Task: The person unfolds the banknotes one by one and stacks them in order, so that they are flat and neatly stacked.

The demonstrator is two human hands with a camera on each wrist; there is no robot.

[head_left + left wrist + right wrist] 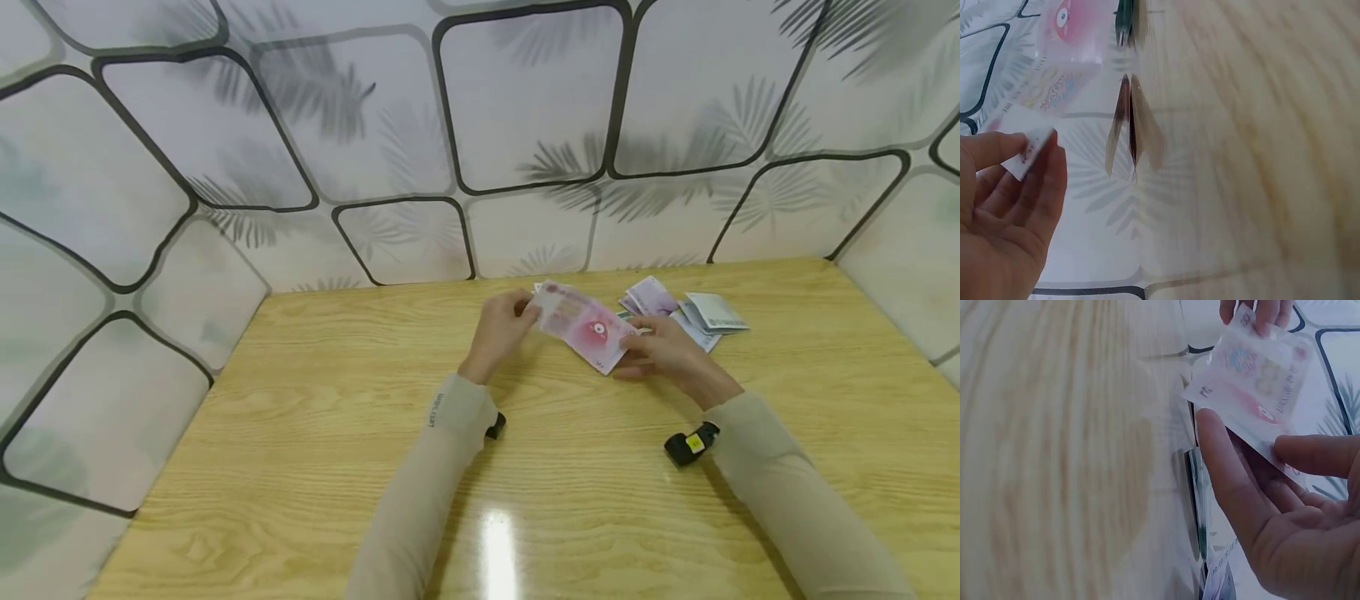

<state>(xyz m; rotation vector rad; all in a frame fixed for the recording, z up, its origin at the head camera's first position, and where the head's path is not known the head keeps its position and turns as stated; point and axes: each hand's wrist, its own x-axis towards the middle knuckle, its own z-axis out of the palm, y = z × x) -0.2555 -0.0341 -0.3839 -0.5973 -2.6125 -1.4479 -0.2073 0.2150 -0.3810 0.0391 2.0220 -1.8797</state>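
Observation:
A pink banknote is stretched at a slant between the two hands, above the back part of the table. The left hand pinches its left end between thumb and fingers, which the left wrist view shows close up at the note's pale corner. At the opposite end the right hand pinches the note's lower edge, thumb on the printed face and fingers behind. Just past the right hand lie a purple folded banknote and a grey-green folded banknote.
Wood-grain table stretches in front and to both sides. A patterned wall closes off its back edge. In the left wrist view a brownish folded note stands on the table. Black wrist devices sit at the cuffs.

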